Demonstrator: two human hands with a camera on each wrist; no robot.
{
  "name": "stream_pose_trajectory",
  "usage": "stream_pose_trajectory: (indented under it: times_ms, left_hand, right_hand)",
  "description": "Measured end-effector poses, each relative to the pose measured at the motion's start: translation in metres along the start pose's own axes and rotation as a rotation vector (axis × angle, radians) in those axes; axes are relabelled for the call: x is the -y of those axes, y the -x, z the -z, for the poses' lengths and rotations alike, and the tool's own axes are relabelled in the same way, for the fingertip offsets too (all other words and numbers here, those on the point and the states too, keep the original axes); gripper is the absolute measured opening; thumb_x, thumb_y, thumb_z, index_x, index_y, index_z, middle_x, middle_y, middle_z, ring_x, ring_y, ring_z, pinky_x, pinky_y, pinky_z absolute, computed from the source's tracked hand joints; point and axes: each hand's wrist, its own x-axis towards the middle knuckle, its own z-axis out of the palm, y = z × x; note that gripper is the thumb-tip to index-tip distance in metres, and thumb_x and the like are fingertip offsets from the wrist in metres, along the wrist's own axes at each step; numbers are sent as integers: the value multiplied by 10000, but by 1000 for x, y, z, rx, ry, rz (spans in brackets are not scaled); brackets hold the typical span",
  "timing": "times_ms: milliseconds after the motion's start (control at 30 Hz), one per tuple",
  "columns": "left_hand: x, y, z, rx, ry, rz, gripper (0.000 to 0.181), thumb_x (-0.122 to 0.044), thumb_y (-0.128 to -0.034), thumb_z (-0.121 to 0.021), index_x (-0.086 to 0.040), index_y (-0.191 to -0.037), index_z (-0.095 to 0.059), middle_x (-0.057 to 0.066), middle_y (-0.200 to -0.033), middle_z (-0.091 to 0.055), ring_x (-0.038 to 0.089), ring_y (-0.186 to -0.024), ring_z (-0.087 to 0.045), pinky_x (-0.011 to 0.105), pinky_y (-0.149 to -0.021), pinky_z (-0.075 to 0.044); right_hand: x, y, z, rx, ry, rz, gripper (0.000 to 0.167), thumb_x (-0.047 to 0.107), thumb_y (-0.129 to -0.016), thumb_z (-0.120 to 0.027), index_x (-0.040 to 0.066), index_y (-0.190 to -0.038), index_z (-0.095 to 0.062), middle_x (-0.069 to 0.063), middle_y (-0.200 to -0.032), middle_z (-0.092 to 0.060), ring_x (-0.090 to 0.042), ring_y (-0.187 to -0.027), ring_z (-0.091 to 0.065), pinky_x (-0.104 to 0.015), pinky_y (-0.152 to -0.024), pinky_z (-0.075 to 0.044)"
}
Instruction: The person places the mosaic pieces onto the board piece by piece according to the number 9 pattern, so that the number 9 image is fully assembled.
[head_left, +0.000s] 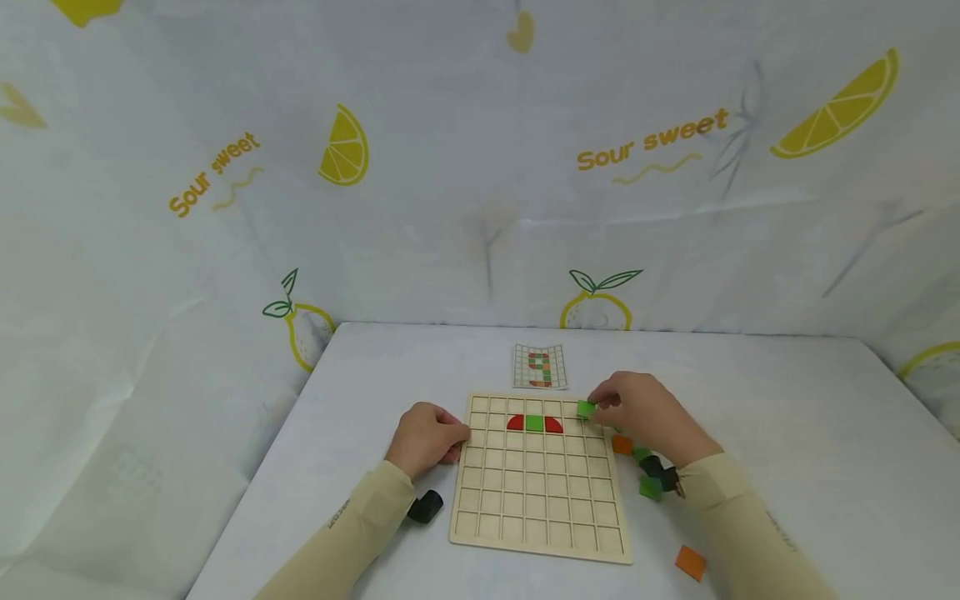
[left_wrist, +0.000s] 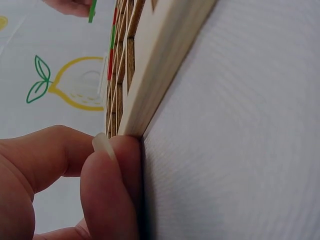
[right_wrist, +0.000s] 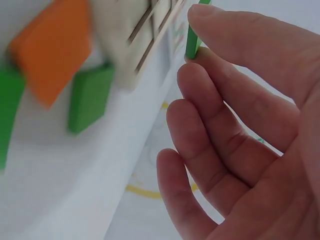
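A wooden grid board (head_left: 536,508) lies on the white table. In one of its upper rows, a green square tile (head_left: 534,423) sits between a red curved tile (head_left: 515,422) on the left and another red curved tile (head_left: 553,425) on the right. My left hand (head_left: 423,437) grips the board's left edge with thumb and finger, seen close up in the left wrist view. Over the board's upper right corner, my right hand (head_left: 651,412) pinches a second green square tile (head_left: 585,409) between thumb and forefinger, its other fingers loosely curled.
Behind the board lies a pattern card (head_left: 540,367). Right of the board are an orange tile (head_left: 622,445), green tiles (head_left: 651,488) and dark pieces (head_left: 652,466). Another orange tile (head_left: 691,563) lies nearer. Dark pieces (head_left: 426,507) rest by the left forearm.
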Motion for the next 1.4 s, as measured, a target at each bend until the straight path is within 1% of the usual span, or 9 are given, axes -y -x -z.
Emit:
stream_pose_trajectory:
  times_ms: [200, 333, 400, 500, 667, 867, 1100, 1400]
  left_hand:
    - [1, -1, 0, -3, 1, 1, 113, -201, -900, -778, -89, -887, -766, 30, -694, -718, 123, -597, -680, 253, -597, -557]
    - [0, -1, 0, -1, 12, 1, 117, -200, -900, -786, -85, -892, -764, 31, -696, -719, 122, -596, -681, 251, -593, -556]
    - [0, -1, 0, 0, 10, 1, 116, -200, -901, -788, -87, -891, -763, 29, -692, -718, 121, -596, -679, 250, -590, -548]
    - [-1, -1, 0, 2, 6, 3, 113, -200, -902, -789, -91, -885, -763, 25, -686, -717, 123, -598, -678, 250, -589, -535]
    - [-1, -1, 0, 7, 4, 2, 119, -204, -910, -795, -92, -887, -763, 26, -685, -719, 126, -604, -680, 253, -593, -530]
    - [0, -1, 0, 5, 1, -2, 124, -210, -917, -795, -94, -888, -761, 21, -682, -720, 122, -603, -682, 252, -594, -529]
    - [-1, -2, 1, 2, -12, 0, 130, -221, -920, -797, -99, -892, -763, 19, -683, -722, 125, -610, -686, 257, -605, -522]
    - [-1, -1, 1, 3, -9, 5, 133, -224, -915, -801, -98, -893, -763, 23, -693, -725, 124, -615, -685, 253, -603, -525]
  right_hand:
    - [34, -1, -15, 7, -6, 33, 210, 228, -910, -856, 130, -1094, -825, 9, -1007, -728, -185, -940, -634, -409, -876, -582]
    - [50, -2, -27, 2, 11, 83, 172, 198, -895, -873, 130, -1049, -834, 30, -947, -719, -147, -872, -614, -356, -810, -561]
    - [56, -3, -33, 1, 23, 107, 178, 201, -885, -890, 131, -1040, -839, 41, -927, -719, -128, -843, -602, -332, -776, -548]
    - [63, -2, -40, 6, 16, 127, 190, 195, -879, -899, 128, -1048, -842, 48, -923, -725, -110, -829, -596, -316, -759, -540]
    - [70, -2, -49, 10, 2, 144, 167, 173, -881, -888, 138, -1037, -840, 72, -897, -693, -99, -822, -583, -304, -756, -525]
    - [74, -7, -60, -14, 42, 169, 117, 198, -881, -892, 165, -981, -842, 78, -918, -711, -77, -832, -588, -313, -771, -539]
    - [75, -7, -62, -13, 71, 183, 104, 184, -892, -878, 160, -988, -846, 62, -922, -728, -77, -823, -602, -327, -751, -554]
    - [77, -8, -63, 3, 67, 178, 120, 168, -881, -882, 150, -995, -849, 65, -915, -726, -81, -816, -589, -323, -749, -545]
